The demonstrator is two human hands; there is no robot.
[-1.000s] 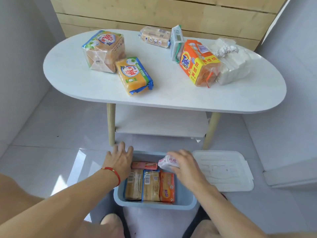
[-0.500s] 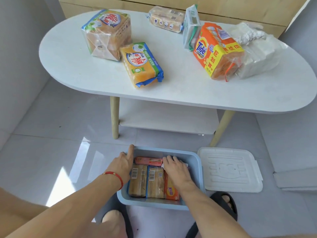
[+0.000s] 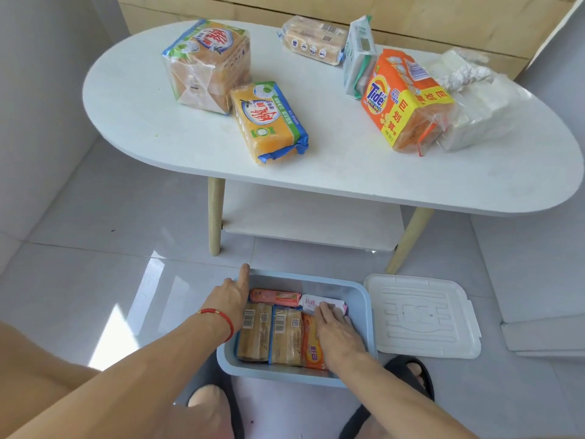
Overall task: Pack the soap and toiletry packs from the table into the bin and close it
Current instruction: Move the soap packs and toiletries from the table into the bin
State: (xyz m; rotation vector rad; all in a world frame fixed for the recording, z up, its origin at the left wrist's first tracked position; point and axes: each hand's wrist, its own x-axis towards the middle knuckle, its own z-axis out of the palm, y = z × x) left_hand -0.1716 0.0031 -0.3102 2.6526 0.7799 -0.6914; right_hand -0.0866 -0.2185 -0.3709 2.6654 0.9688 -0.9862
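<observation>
The light blue bin [image 3: 361, 299] stands on the floor between my feet. Inside lie two tan soap bars [image 3: 269, 334], an orange bar [image 3: 311, 346], a pink bar [image 3: 275, 297] and a small white and pink pack [image 3: 311, 304]. My right hand [image 3: 337, 334] rests flat inside the bin, fingertips on the white and pink pack. My left hand [image 3: 231, 299] holds the bin's left rim. On the white table [image 3: 348, 172] remain a large soap multipack [image 3: 205, 64], a yellow soap pack [image 3: 269, 122], an orange Tide pack [image 3: 402, 99], a green and white pack [image 3: 357, 55], a clear pack [image 3: 313, 39] and a white bagged bundle [image 3: 474, 96].
The bin's white lid [image 3: 421, 318] lies flat on the floor just right of the bin. The table has wooden legs [image 3: 215, 213] and a lower shelf [image 3: 310, 217]. A wood panel wall [image 3: 411, 17] runs behind. My black sandals [image 3: 408, 372] flank the bin.
My right hand carried the white and pink pack down into the bin and now presses it flat at the back right. The view shifted closer to the table.
</observation>
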